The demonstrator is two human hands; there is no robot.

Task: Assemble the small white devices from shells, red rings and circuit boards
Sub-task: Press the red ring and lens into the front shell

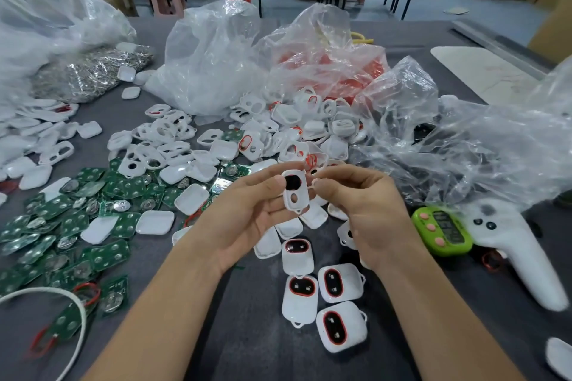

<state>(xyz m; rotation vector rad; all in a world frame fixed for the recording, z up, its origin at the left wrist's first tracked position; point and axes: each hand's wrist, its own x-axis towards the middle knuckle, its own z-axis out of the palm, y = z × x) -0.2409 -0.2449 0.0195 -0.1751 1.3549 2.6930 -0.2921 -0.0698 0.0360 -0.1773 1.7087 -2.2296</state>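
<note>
Head view: held only at the fingertips, the white two-holed plastic shell (295,193) could slip and drop among the loose parts on the grey tabletop (247,334). My left hand (247,210) pinches its left edge, raised between both hands. My right hand (365,207) curls at its right rim, thumb and forefinger together; whether they grip anything, I cannot tell. Finished red-ringed white devices (309,284) lie between my forearms.
</note>
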